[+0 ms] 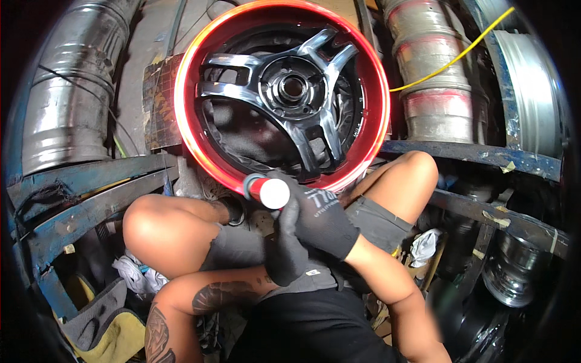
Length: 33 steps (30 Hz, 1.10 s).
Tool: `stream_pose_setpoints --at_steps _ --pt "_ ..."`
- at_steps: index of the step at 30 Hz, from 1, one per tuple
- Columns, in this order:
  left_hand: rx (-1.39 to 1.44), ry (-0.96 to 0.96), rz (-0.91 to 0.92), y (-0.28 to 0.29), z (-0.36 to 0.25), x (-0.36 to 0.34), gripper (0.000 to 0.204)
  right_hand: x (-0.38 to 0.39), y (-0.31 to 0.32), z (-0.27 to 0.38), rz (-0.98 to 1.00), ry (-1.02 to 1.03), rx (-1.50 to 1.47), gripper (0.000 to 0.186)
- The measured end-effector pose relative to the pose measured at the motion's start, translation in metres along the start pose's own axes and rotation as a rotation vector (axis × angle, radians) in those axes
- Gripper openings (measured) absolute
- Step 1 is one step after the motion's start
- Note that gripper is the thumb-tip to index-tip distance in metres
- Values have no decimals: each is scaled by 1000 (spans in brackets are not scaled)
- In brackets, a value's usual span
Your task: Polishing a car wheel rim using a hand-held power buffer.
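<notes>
A car wheel (pixel 315 51) with a glossy red rim, dark inside and polished split spokes stands before me, its face toward me. Close to its lower edge, both of my dark-gloved hands are closed together around a red cylindrical tool (pixel 256 189) with a round white end. A grey-blue ring circles the tool; its far part is hidden. My right hand (pixel 327 224) wraps it from the right, lettering across the back of the glove. Tucked in below and to the left, my left hand (pixel 285 251) has its fingers curled up against the tool, partly covered by the right.
Stacked silver wheel barrels stand at the left (pixel 69 91) and right (pixel 433 66). A yellow hose (pixel 460 59) runs behind the wheel's right side. Blue metal frames (pixel 91 181) flank my bent knees. A shiny metal rim (pixel 511 272) sits at the lower right, and rags (pixel 142 275) at the left.
</notes>
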<state>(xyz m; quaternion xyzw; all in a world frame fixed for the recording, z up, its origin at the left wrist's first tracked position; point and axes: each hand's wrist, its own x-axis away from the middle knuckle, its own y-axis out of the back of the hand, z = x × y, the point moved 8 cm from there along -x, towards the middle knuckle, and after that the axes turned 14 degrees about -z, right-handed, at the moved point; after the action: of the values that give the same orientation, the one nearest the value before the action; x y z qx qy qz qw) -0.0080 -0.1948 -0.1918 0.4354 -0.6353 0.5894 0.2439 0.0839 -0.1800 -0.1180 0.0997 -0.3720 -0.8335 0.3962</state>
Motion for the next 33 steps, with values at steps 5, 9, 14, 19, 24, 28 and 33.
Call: stream_pose_setpoints --at_steps 5,9,14,19,24,28,33 --pt "-255 -130 14 -3 2 16 47 19 12 0 -35 -41 -17 57" --pt "-416 -41 193 -7 39 17 53 49 36 -18 -173 -93 113 55" --pt "-716 81 489 -24 77 0 55 69 64 -54 -336 -252 22 56" --pt "-733 75 626 -63 107 -23 60 72 98 -79 -434 -328 225 47" --pt "-668 73 700 -95 115 -29 64 65 116 -95 -529 -381 335 40" --pt "-695 148 688 -82 113 -26 64 66 107 -88 -473 -350 220 44" --pt "-704 122 435 -15 108 -19 63 66 78 -63 -355 -264 50 48"
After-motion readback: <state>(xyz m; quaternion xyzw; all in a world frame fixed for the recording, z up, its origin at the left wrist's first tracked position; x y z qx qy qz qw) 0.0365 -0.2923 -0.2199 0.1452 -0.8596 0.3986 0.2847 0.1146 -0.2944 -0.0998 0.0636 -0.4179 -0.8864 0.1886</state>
